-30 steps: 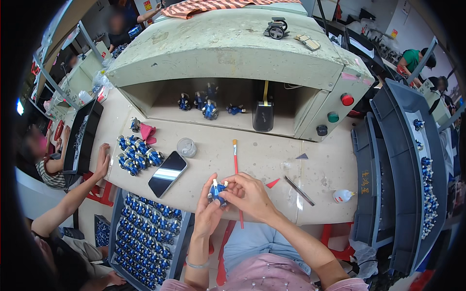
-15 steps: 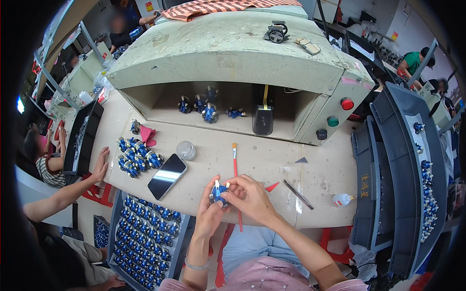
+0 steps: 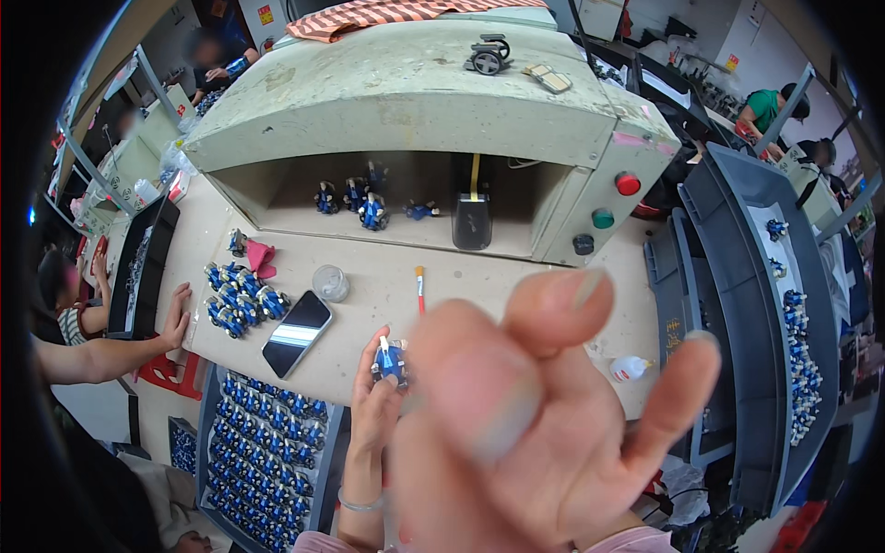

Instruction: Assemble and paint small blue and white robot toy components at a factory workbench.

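My left hand point(image 3: 367, 419) is closed around a small blue toy figurine point(image 3: 391, 365) with pale parts at its top, above the table's front edge. My right hand point(image 3: 553, 433) is raised very close to the camera, large and blurred. Its fingers are bent but apart, and nothing shows between them. It covers the right part of the worktable and most of a red-handled brush point(image 3: 421, 288). Left of the hands lie a smartphone point(image 3: 297, 334), a small clear cup point(image 3: 331, 283) and a cluster of similar blue figurines point(image 3: 241, 297).
A grey-green cabinet point(image 3: 406, 115) with an open front holds several figurines and a black device point(image 3: 473, 221). A grey tray point(image 3: 334, 461) of figurines stands lower left; tall grey crates point(image 3: 737, 240) are at right. A glue bottle point(image 3: 629, 369) and a co-worker's hand point(image 3: 175, 315) are at the table.
My right hand has left the figurine and risen toward the camera. My left hand still holds the figurine. The whole view has shifted slightly.
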A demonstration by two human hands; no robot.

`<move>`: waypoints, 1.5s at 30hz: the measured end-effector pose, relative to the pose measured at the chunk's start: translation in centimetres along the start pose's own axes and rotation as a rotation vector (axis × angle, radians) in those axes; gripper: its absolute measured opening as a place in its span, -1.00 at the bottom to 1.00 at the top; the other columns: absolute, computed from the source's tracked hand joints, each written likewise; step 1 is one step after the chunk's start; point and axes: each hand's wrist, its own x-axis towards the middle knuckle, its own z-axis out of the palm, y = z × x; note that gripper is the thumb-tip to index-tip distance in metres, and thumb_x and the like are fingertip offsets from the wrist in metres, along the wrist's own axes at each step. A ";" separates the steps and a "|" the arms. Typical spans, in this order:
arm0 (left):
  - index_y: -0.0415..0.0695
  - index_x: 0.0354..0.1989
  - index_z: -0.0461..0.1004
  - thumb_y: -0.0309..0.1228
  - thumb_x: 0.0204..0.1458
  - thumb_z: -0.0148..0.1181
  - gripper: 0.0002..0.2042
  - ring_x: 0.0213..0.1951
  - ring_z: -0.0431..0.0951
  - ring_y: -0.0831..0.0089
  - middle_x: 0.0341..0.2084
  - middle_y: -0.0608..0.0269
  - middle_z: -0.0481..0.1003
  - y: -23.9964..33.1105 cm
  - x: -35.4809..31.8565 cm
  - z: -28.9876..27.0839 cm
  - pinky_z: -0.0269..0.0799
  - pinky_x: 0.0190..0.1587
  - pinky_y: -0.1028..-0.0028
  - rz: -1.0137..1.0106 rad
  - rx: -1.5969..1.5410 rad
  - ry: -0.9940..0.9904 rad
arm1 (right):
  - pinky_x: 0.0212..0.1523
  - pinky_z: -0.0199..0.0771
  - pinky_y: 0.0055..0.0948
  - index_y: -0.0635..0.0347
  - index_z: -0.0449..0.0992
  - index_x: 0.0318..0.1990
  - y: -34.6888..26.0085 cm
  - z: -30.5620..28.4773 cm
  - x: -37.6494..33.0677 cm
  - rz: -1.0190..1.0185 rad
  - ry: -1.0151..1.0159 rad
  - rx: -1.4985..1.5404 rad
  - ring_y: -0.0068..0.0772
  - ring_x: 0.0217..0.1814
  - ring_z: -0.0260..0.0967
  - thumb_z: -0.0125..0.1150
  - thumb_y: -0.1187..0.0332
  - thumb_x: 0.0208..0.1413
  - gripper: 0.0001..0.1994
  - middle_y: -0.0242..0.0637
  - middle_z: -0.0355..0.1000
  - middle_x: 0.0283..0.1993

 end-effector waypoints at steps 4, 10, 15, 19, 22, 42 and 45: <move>-0.14 0.27 0.09 -0.12 0.19 -0.06 -0.46 0.18 0.18 0.51 0.21 0.17 0.17 -0.6 -0.3 1.1 0.29 0.08 0.52 -0.100 0.069 0.082 | -0.13 0.39 -0.23 0.13 -0.10 0.37 0.7 0.6 0.2 -0.010 0.016 -0.057 -0.12 0.08 0.16 -0.29 -0.36 0.12 -0.14 -0.06 -0.12 0.39; -0.15 0.28 0.08 -0.20 0.17 -0.05 -0.47 0.16 0.22 0.47 0.19 0.14 0.19 0.4 -1.5 1.4 0.32 0.07 0.51 -0.229 0.204 0.165 | -0.16 0.39 -0.24 0.14 -0.12 0.37 1.4 0.8 -1.5 0.004 0.015 -0.108 -0.12 0.07 0.16 -0.28 -0.36 0.12 -0.13 -0.06 -0.12 0.39; -0.17 0.28 0.07 -0.27 0.16 -0.04 -0.47 0.14 0.26 0.44 0.17 0.12 0.21 2.8 -3.8 0.8 0.34 0.06 0.50 -0.328 0.313 0.220 | -0.18 0.40 -0.26 0.15 -0.13 0.37 3.0 1.3 -2.7 0.027 0.005 -0.154 -0.13 0.06 0.16 -0.27 -0.35 0.12 -0.13 -0.07 -0.12 0.39; -0.18 0.28 0.06 -0.33 0.14 -0.03 -0.47 0.13 0.29 0.42 0.15 0.11 0.22 4.5 -5.4 0.8 0.36 0.05 0.50 -0.418 0.430 0.251 | -0.20 0.40 -0.27 0.15 -0.13 0.37 3.5 2.6 -4.1 0.029 -0.020 -0.168 -0.13 0.06 0.16 -0.26 -0.35 0.13 -0.13 -0.07 -0.11 0.39; -0.19 0.29 0.05 -0.37 0.13 -0.02 -0.47 0.12 0.31 0.40 0.14 0.09 0.23 6.6 -6.4 0.5 0.37 0.04 0.49 -0.461 0.505 0.279 | -0.21 0.41 -0.28 0.16 -0.14 0.37 4.6 3.1 -5.2 0.055 -0.032 -0.189 -0.13 0.05 0.16 -0.26 -0.34 0.13 -0.13 -0.07 -0.11 0.39; -0.18 0.37 -0.17 -0.66 -0.07 0.01 -0.23 -0.35 0.49 0.50 -0.26 0.09 0.44 18.4 -18.9 -4.5 0.39 -0.37 0.55 -0.685 1.103 0.382 | -0.26 0.42 -0.55 0.24 0.56 -0.22 0.5 -8.1 -19.9 0.704 0.056 -2.192 -0.57 -0.29 0.44 0.29 0.36 0.03 -0.81 -0.31 0.50 -0.32; -0.20 0.38 -0.24 -0.63 -0.08 0.04 -0.19 -0.41 0.47 0.51 -0.35 0.11 0.46 19.1 -19.3 -5.0 0.37 -0.39 0.56 -0.769 1.094 0.324 | -0.27 0.44 -0.54 0.25 0.56 -0.20 0.0 -7.5 -20.4 0.836 0.196 -1.998 -0.57 -0.33 0.47 0.30 0.34 0.02 -0.78 -0.33 0.53 -0.37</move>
